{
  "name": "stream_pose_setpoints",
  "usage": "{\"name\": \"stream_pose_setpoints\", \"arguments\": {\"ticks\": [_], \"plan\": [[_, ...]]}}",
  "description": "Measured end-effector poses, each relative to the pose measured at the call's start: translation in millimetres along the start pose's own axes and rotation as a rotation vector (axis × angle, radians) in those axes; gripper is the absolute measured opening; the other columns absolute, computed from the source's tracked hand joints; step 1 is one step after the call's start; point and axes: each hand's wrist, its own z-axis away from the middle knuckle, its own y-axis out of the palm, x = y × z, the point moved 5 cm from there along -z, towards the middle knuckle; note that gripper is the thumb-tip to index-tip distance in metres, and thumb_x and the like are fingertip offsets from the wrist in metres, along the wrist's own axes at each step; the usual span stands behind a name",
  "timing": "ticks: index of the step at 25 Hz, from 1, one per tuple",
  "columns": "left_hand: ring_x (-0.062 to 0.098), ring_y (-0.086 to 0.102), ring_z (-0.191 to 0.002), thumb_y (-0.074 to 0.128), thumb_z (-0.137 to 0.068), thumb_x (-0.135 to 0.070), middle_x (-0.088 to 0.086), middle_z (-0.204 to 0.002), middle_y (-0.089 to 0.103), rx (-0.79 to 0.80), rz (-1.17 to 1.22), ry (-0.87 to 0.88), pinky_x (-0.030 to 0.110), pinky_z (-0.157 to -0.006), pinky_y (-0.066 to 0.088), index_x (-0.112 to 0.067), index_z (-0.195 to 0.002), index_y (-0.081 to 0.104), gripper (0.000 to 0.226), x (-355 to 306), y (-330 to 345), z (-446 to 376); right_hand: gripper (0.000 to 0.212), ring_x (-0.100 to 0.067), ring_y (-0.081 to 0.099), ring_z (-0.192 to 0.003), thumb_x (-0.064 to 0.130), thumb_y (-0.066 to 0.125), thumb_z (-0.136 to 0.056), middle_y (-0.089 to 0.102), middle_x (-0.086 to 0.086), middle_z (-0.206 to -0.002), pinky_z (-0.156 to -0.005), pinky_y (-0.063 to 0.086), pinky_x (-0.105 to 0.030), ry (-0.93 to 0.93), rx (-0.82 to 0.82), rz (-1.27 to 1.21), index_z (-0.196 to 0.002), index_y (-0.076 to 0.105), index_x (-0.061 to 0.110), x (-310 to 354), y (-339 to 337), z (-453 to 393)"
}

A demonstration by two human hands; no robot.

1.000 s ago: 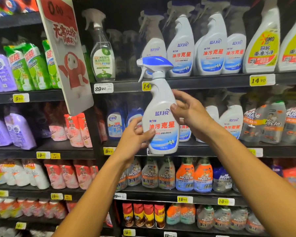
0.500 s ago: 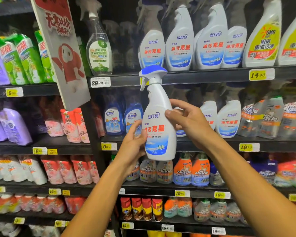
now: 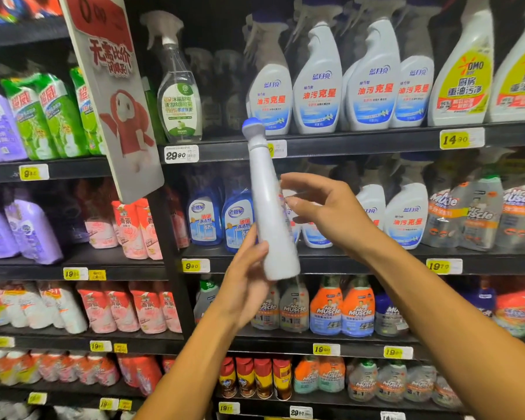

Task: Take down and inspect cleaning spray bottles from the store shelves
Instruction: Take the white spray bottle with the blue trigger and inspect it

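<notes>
White spray bottle (image 3: 272, 225) held in mid-air in front of the store shelves (image 3: 331, 145), narrow side toward the camera; label turned out of sight, body motion-blurred, so no print readable. Only the blue-topped trigger head (image 3: 251, 126) shows at the upper end, seen end-on; nozzle shape not discernible. Bottle tilted, top leaning left, base lower right. Left hand (image 3: 249, 277) grips the lower body from the left and behind; thumb lies on the near left side, the remaining fingers hidden behind the bottle. Right hand (image 3: 322, 212) sits just right of the bottle's middle, fingers loosely curved and spread, released; whether any fingertip touches the bottle cannot be told because of blur. Both forearms enter from the bottom edge, the right one cut off at the right corner. Behind the bottle, a row of white spray bottles (image 3: 346, 83) stands on the upper shelf, their trigger heads cropped by the top edge. A hanging promo sign (image 3: 112, 95) juts out left of the bottle, well apart from it. Shelf lip with yellow price tag (image 3: 459, 139) runs behind the trigger head. Open air surrounds the bottle on the near side; shelf stock behind is densely packed.
</notes>
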Motion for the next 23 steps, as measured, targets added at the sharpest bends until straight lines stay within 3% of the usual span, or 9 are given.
{"name": "stream_pose_setpoints", "arguments": {"ticks": [3, 5, 9, 14, 17, 19, 23], "plan": [[0.032, 0.060, -0.116, 0.078, -0.074, -0.041, 0.018, -0.131, 0.060, 0.167, 0.249, -0.075, 0.051, -0.093, 0.050, -0.011, -0.138, 0.053, 0.075, -6, 11, -1, 0.053, 0.000, 0.057, -0.109, 0.015, 0.074, -0.087, 0.062, 0.001, -0.130, -0.095, 0.044, -0.018, 0.006, 0.041, 0.144, -0.137, 0.055, 0.015, 4, 2, -9], [0.039, 0.054, -0.123, 0.063, -0.082, -0.051, 0.020, -0.139, 0.054, 0.252, 0.284, -0.111, 0.053, -0.094, 0.047, -0.014, -0.140, 0.051, 0.070, -9, 17, -3, 0.059, -0.004, 0.058, -0.116, 0.025, 0.075, -0.087, 0.060, 0.006, -0.130, -0.094, 0.044, -0.019, 0.091, 0.079, 0.103, -0.140, 0.052, 0.017, 7, -1, -17], [0.038, 0.055, -0.114, 0.046, -0.084, -0.064, 0.024, -0.140, 0.050, 0.290, 0.322, -0.177, 0.044, -0.083, 0.047, -0.011, -0.141, 0.049, 0.078, -9, 27, -8, 0.027, 0.002, 0.070, -0.080, 0.021, 0.070, -0.091, 0.075, 0.008, -0.099, -0.064, 0.049, -0.009, 0.089, 0.160, 0.039, -0.117, 0.067, 0.014, 20, -5, -29], [0.040, 0.059, -0.109, 0.044, -0.083, -0.066, 0.026, -0.139, 0.050, 0.259, 0.327, -0.173, 0.044, -0.078, 0.050, -0.010, -0.145, 0.043, 0.083, -4, 16, -8, 0.024, -0.001, 0.070, -0.080, 0.014, 0.069, -0.091, 0.076, -0.001, -0.100, -0.064, 0.050, -0.009, 0.038, 0.177, 0.038, -0.114, 0.069, 0.009, 22, -2, -25], [0.037, 0.063, -0.110, 0.038, -0.088, -0.064, 0.020, -0.132, 0.060, 0.131, 0.165, -0.093, 0.047, -0.080, 0.054, -0.015, -0.136, 0.056, 0.071, -12, 7, -10, 0.023, 0.002, 0.070, -0.084, 0.012, 0.066, -0.093, 0.075, 0.006, -0.102, -0.064, 0.049, -0.007, 0.033, 0.163, 0.044, -0.116, 0.069, 0.012, 21, -2, -24], [0.028, 0.066, -0.107, 0.051, -0.082, -0.065, 0.014, -0.124, 0.065, -0.004, -0.080, 0.035, 0.043, -0.079, 0.057, -0.018, -0.133, 0.058, 0.069, -23, 6, -14, 0.020, 0.006, 0.068, -0.085, 0.015, 0.063, -0.095, 0.073, 0.011, -0.104, -0.066, 0.049, -0.008, 0.012, 0.117, 0.028, -0.114, 0.069, 0.017, 21, 0, -24], [0.002, 0.065, -0.104, 0.072, -0.069, -0.058, -0.007, -0.125, 0.064, -0.255, -0.580, 0.278, 0.019, -0.078, 0.054, -0.031, -0.139, 0.045, 0.079, -46, 14, -19, 0.013, -0.002, 0.068, -0.101, 0.033, 0.057, -0.099, 0.072, 0.019, -0.102, -0.081, 0.056, -0.023, 0.032, 0.037, -0.072, -0.108, 0.065, 0.038, 19, 3, -25]]}}
